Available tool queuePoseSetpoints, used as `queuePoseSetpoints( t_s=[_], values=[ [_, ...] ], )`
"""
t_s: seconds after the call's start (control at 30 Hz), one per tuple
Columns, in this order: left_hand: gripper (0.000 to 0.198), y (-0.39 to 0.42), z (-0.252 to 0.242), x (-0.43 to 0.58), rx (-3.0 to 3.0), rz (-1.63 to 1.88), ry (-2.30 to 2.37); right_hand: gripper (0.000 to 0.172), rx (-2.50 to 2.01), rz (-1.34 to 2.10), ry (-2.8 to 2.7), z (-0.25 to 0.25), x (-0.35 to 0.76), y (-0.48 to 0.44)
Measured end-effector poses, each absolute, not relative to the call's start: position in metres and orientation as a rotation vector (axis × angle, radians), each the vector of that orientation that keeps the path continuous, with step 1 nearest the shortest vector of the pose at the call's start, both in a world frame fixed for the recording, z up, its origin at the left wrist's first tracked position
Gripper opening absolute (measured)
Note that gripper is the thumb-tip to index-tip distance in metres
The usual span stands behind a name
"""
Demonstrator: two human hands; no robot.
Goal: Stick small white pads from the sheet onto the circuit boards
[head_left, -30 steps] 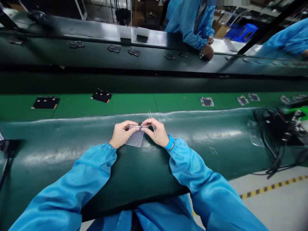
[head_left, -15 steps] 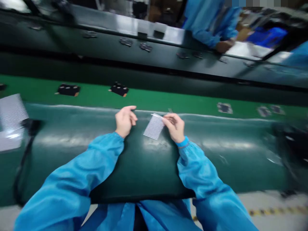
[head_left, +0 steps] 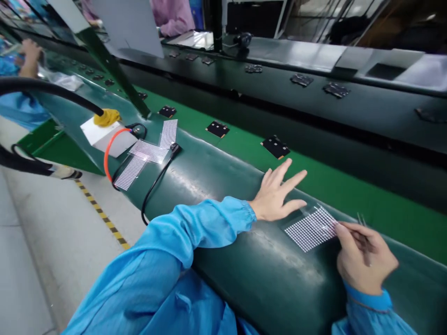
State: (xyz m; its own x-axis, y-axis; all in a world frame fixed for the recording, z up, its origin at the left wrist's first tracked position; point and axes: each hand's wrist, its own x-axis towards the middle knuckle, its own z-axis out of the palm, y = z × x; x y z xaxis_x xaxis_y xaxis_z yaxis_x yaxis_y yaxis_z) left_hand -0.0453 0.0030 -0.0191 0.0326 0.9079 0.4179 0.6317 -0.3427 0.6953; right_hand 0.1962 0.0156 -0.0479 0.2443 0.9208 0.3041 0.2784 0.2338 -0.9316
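My left hand (head_left: 277, 193) is spread flat with nothing in it, at the far edge of the dark green bench mat, just short of a black circuit board (head_left: 275, 147) on the green belt. My right hand (head_left: 365, 253) pinches the corner of a clear sheet of small white stickers (head_left: 310, 229) between thumb and index finger. Tweezers (head_left: 363, 232) are tucked in that same hand, their tips pointing up past the fingers. The sticker sheet lies low over the mat, between both hands.
More sticker sheets (head_left: 148, 151) lie on the left, beside a black cable (head_left: 159, 179) and a white box (head_left: 106, 135). Several boards, one a black board (head_left: 217, 129), sit along the green belt (head_left: 240, 135). A green post (head_left: 115, 74) rises at left. Another person's hand (head_left: 30, 53) is far left.
My view has swung to the left, bringing the white box and sticker sheets into sight. My left hand has spread its fingers and reached towards the belt. The right hand still holds the sheet.
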Motion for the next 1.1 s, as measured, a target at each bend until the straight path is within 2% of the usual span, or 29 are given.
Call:
queuePoseSetpoints(
  t_s=[0.03, 0.13, 0.17, 0.4, 0.73, 0.87, 0.93, 0.97, 1.1],
  values=[
    [0.072, 0.004, -0.019, -0.045, 2.032, 1.199, 1.597, 0.036, -1.284, 0.673, -1.274, -0.048, 0.196, 0.016],
    [0.038, 0.008, -0.023, -0.047, 2.141, 1.158, 1.594, 0.034, -1.240, 0.696, -1.253, -0.048, 0.194, 0.019],
    [0.032, 0.009, -0.025, -0.048, 2.141, 1.165, 1.558, 0.034, -1.241, 0.695, -1.247, -0.048, 0.194, 0.020],
    [0.047, 0.011, -0.029, -0.051, 1.516, 1.411, 1.322, 0.033, -1.272, 0.715, -1.239, -0.041, 0.191, 0.016],
    [0.043, 0.019, -0.034, -0.055, 1.683, 1.495, 1.382, 0.026, -1.291, 0.743, -1.256, -0.032, 0.184, 0.010],
    [0.034, 0.015, -0.026, -0.052, 1.525, 1.562, 1.309, 0.036, -1.301, 0.752, -1.245, -0.035, 0.188, 0.014],
    [0.050, 0.013, -0.025, -0.050, 1.364, 1.586, 1.190, 0.043, -1.322, 0.735, -1.241, -0.037, 0.190, 0.017],
    [0.051, 0.012, -0.026, -0.049, 1.305, 1.564, 1.129, 0.045, -1.332, 0.722, -1.243, -0.039, 0.191, 0.018],
    [0.037, 0.011, -0.034, -0.048, 1.292, 1.432, 1.134, 0.047, -1.317, 0.668, -1.261, -0.044, 0.194, 0.020]
  ],
)
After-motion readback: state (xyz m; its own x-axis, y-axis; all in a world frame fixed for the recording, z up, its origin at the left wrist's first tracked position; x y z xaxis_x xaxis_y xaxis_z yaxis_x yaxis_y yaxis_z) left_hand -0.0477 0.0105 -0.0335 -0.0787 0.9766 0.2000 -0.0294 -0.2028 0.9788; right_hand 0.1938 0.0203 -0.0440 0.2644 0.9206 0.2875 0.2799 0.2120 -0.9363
